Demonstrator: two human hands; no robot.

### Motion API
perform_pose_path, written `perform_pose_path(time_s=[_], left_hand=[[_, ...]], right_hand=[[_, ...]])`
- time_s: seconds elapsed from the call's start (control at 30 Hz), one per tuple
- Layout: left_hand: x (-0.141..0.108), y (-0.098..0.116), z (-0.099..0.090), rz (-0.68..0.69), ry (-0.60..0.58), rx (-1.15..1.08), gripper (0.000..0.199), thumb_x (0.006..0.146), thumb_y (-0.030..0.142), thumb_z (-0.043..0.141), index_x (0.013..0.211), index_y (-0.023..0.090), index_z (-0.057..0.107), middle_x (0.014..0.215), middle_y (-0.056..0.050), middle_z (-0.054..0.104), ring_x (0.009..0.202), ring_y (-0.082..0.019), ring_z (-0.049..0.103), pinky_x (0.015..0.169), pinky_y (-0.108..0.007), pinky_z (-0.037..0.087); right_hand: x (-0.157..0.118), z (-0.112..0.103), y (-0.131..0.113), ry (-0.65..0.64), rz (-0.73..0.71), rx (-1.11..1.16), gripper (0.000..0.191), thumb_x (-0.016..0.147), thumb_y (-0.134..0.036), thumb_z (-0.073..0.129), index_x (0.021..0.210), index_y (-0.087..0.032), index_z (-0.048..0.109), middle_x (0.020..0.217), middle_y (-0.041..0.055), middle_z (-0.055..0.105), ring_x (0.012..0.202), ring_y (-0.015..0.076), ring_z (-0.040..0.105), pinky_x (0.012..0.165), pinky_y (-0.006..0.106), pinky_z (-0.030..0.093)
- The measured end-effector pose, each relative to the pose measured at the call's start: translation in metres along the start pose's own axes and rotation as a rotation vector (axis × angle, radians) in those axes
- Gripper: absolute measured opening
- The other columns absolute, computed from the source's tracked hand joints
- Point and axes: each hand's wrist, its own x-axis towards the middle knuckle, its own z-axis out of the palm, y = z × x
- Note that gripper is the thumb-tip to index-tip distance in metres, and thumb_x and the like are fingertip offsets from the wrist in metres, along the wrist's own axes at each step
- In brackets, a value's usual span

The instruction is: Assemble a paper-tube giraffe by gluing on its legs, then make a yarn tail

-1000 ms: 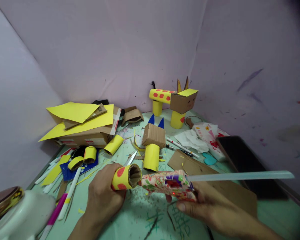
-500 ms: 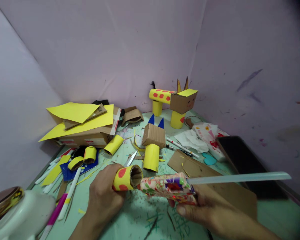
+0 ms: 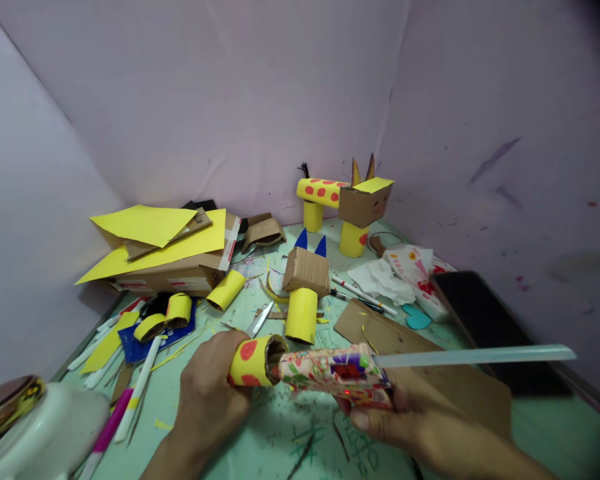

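My left hand (image 3: 213, 390) is wrapped round a yellow cardboard tube (image 3: 250, 363) with red spots, its open end facing right. In my right hand (image 3: 395, 413) is a flower-patterned hot glue gun (image 3: 335, 373), its nozzle at the rim of the tube; whether the tip touches is hard to see. A long clear glue stick (image 3: 480, 357) sticks out of the gun's back, and a small red light glows on its side. Behind the hands stands a yellow tube (image 3: 301, 317) topped by a cardboard box head (image 3: 307, 272) with blue pointed ears.
A finished-looking spotted cardboard animal (image 3: 325, 191) stands at the back. Scissors (image 3: 260, 320) lie near my left hand. Yellow sheets (image 3: 150, 223) rest on a box at left, near cut tube pieces (image 3: 179, 310) and markers (image 3: 135, 393). A phone (image 3: 490, 333) and cardboard (image 3: 430, 360) lie right.
The spotted tube has turned slightly in my left hand and shifted a little to the right. The glue gun stays almost still at its rim.
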Motion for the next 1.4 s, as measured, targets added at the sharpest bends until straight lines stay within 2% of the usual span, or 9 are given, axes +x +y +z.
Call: perform_pose_path(time_s=[0.3, 0.5, 0.67, 0.93, 1.07, 1.2, 1.4], left_hand=[[0.0, -0.001, 0.0, 0.056, 0.012, -0.016, 0.03, 0.064, 0.008, 0.055, 0.092, 0.02, 0.056, 0.084, -0.005, 0.063, 0.075, -0.02, 0.059, 0.066, -0.03, 0.045], [0.0, 0.0, 0.0, 0.052, 0.007, -0.025, 0.031, 0.063, 0.008, 0.056, 0.092, 0.02, 0.056, 0.084, -0.004, 0.063, 0.075, -0.02, 0.058, 0.065, -0.029, 0.045], [-0.001, -0.001, 0.001, -0.023, -0.021, -0.032, 0.025, 0.065, 0.011, 0.057, 0.088, 0.021, 0.057, 0.079, -0.002, 0.062, 0.07, -0.018, 0.058, 0.062, -0.028, 0.044], [-0.003, -0.008, 0.002, -0.081, -0.017, -0.066, 0.03, 0.064, 0.009, 0.055, 0.09, 0.021, 0.057, 0.082, -0.001, 0.063, 0.071, -0.018, 0.059, 0.064, -0.028, 0.045], [-0.002, -0.006, 0.002, -0.051, -0.019, -0.084, 0.029, 0.064, 0.01, 0.056, 0.09, 0.021, 0.057, 0.083, -0.002, 0.063, 0.072, -0.018, 0.059, 0.064, -0.028, 0.045], [-0.002, -0.003, 0.002, -0.054, -0.032, -0.056, 0.025, 0.067, 0.013, 0.056, 0.09, 0.02, 0.058, 0.083, -0.003, 0.064, 0.074, -0.018, 0.06, 0.065, -0.028, 0.046], [-0.001, 0.0, 0.001, -0.036, -0.022, -0.015, 0.022, 0.068, 0.016, 0.054, 0.089, 0.019, 0.059, 0.082, -0.005, 0.065, 0.072, -0.019, 0.061, 0.063, -0.028, 0.047]], right_hand=[[0.001, 0.0, -0.001, -0.008, -0.037, 0.021, 0.037, 0.067, -0.046, 0.067, 0.092, -0.019, 0.065, 0.083, 0.0034, 0.063, 0.083, 0.0218, 0.056, 0.08, 0.034, 0.045], [0.002, 0.001, 0.0, 0.0, -0.019, 0.006, 0.035, 0.066, -0.045, 0.066, 0.088, -0.018, 0.065, 0.078, 0.0029, 0.062, 0.076, 0.0205, 0.055, 0.074, 0.032, 0.045], [0.002, -0.001, 0.002, -0.034, -0.046, -0.014, 0.039, 0.068, -0.044, 0.064, 0.097, -0.018, 0.064, 0.084, 0.0039, 0.061, 0.081, 0.0214, 0.055, 0.074, 0.032, 0.044], [0.002, -0.01, 0.005, -0.03, -0.056, -0.012, 0.038, 0.071, -0.045, 0.062, 0.099, -0.018, 0.062, 0.092, 0.0078, 0.064, 0.088, 0.0251, 0.056, 0.084, 0.04, 0.042], [0.001, -0.007, 0.007, -0.03, -0.064, -0.004, 0.032, 0.07, -0.041, 0.063, 0.094, -0.019, 0.063, 0.089, 0.0064, 0.063, 0.085, 0.0239, 0.056, 0.081, 0.038, 0.044], [0.0, -0.002, 0.004, -0.078, -0.094, 0.04, 0.037, 0.071, -0.037, 0.063, 0.106, -0.023, 0.059, 0.093, 0.0038, 0.062, 0.087, 0.0223, 0.056, 0.08, 0.034, 0.045], [0.001, -0.001, 0.006, -0.105, -0.099, 0.078, 0.04, 0.073, -0.039, 0.062, 0.109, -0.024, 0.056, 0.094, 0.0037, 0.061, 0.091, 0.0226, 0.055, 0.083, 0.033, 0.044]])
